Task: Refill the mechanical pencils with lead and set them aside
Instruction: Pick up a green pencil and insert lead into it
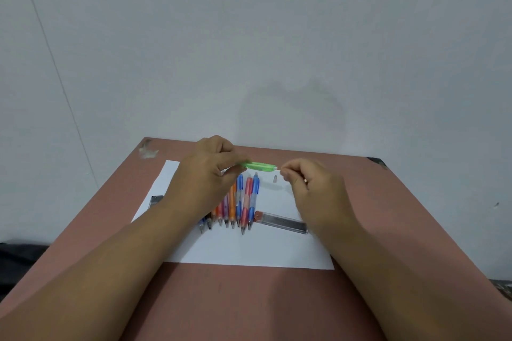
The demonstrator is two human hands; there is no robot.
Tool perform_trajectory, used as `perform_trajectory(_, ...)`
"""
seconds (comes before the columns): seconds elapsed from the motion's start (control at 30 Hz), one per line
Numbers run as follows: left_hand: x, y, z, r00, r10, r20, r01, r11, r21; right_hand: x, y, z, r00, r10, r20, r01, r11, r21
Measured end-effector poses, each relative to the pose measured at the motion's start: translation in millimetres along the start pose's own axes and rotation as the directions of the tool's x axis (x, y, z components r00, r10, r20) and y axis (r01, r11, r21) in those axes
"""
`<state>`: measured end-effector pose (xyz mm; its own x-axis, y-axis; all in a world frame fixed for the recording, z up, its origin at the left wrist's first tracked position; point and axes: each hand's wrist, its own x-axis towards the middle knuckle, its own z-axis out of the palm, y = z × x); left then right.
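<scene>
My left hand [213, 167] grips a green mechanical pencil [259, 166] and holds it level above the table, its open end pointing right. My right hand [310, 183] sits just right of that end with thumb and forefinger pinched together; whatever is between them is too thin to see. A small grey cap [275, 179] lies on the white paper [249, 249] below the pencil's end. Several coloured pencils [238, 203] lie side by side on the paper, partly hidden by my left hand. A clear lead case [281, 222] with a red end lies to their right.
The paper lies on a reddish-brown table [249, 299] set against a pale wall. A second grey case [155, 201] pokes out beside my left forearm at the paper's left edge. Scuffed marks show at the table's far corners.
</scene>
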<state>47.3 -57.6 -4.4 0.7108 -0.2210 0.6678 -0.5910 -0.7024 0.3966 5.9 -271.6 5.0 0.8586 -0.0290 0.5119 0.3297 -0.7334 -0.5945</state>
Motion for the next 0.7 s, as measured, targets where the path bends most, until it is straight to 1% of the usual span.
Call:
perform_trajectory(0.03,0.0,-0.3,0.0,1.000,0.003,-0.002,-0.003,1.000,0.001,-2.3,-1.1,-2.4,0.995,-0.061,-0.077,0.064,0.997,0.036)
perform_trajectory(0.07,0.0,-0.7,0.0,1.000,0.005,-0.001,-0.005,1.000,0.002,-4.2,-1.0,-3.9,0.983,-0.127,-0.132,0.133,0.990,0.037)
perform_trajectory(0.1,0.0,-0.8,0.0,1.000,0.004,0.001,-0.004,1.000,0.004,-5.6,-0.6,-4.5,0.969,-0.181,-0.168,0.189,0.981,0.032)
perform_trajectory(0.17,0.2,-1.0,0.1,1.000,-0.003,0.003,0.003,1.000,0.005,-6.6,1.3,-3.9,0.954,-0.227,-0.197,0.239,0.970,0.039)
perform_trajectory(0.37,0.2,-2.0,2.3,1.000,0.013,0.020,-0.013,1.000,-0.012,-6.6,2.3,-1.2,0.940,-0.277,-0.198,0.290,0.956,0.039)
perform_trajectory(0.57,0.1,-0.4,2.5,1.000,0.019,0.022,-0.019,1.000,-0.019,-5.8,3.1,-1.2,0.937,-0.291,-0.195,0.299,0.954,0.014)
perform_trajectory(0.7,-0.5,1.4,1.9,0.998,0.061,0.016,-0.061,0.998,-0.009,-4.4,5.6,-0.6,0.927,-0.319,-0.199,0.320,0.947,-0.028)
